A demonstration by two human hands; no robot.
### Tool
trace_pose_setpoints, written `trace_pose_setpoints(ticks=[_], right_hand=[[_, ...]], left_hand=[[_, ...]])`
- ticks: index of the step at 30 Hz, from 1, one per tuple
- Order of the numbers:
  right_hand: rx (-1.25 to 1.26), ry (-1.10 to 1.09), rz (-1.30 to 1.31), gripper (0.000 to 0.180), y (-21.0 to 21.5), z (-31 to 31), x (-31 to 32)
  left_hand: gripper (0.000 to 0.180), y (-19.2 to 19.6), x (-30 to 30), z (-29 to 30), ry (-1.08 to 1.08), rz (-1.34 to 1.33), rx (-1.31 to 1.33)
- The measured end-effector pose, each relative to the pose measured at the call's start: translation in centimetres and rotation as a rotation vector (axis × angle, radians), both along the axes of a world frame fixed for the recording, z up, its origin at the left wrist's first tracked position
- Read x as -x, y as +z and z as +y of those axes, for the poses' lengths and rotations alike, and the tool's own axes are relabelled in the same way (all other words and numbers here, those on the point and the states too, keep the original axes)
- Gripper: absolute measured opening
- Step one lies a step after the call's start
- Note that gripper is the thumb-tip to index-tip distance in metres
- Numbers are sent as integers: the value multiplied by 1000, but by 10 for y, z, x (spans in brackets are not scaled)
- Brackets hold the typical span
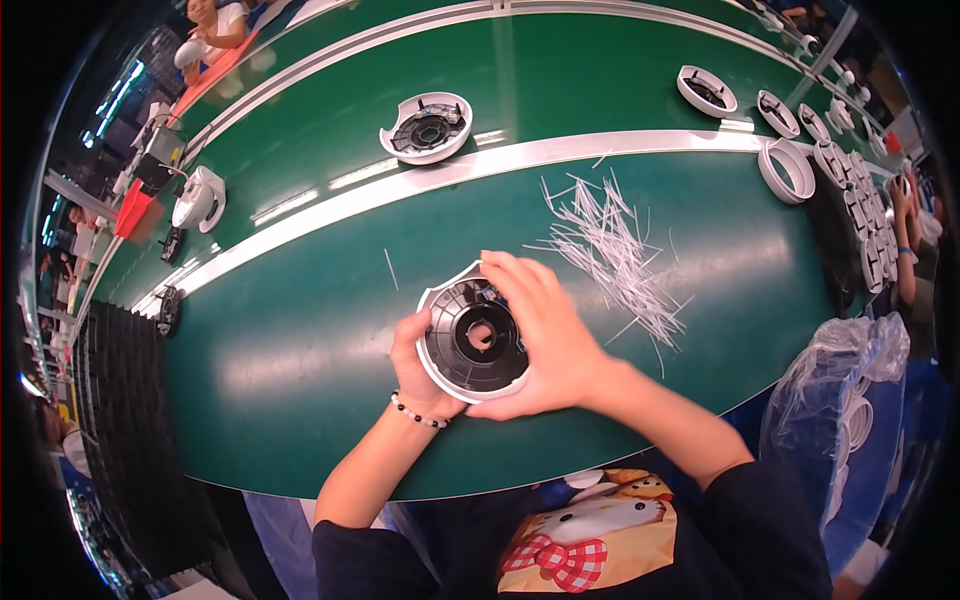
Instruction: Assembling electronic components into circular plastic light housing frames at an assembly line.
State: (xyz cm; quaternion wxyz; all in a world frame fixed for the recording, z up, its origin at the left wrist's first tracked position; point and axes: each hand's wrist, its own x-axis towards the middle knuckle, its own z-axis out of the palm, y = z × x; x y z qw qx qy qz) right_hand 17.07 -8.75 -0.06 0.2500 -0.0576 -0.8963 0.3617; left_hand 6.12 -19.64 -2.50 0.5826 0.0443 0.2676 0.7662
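Between my two hands is a round white plastic housing with a black, ribbed inner part and a round hole at its centre. It is held above the green table, its inner side facing up. My left hand grips the left and lower rim, the thumb on the edge. My right hand wraps around the right side, its fingers over the top rim near a small bluish circuit part. The fingers underneath are mostly hidden by the housing.
A pile of thin white strips lies on the green table, with one loose strip apart. Beyond a metal rail, similar white housings stand on a green belt. A white ring and a plastic-lined blue bin are at right.
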Motion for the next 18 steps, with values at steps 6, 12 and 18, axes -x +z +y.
trace_pose_setpoints(ticks=[6, 12, 18], right_hand=[[-3, -163, 23, 103, -4, -27, -1], [-178, -162, 108, 100, 0, 23, -26], [-785, -869, 57, 56, 20, 219, -112]], left_hand=[[58, 6, 1, -7, 4, 79, -11], [42, 13, 47, 26, 200, 102, 112], [33, -11, 225, 24, 494, 305, 197]])
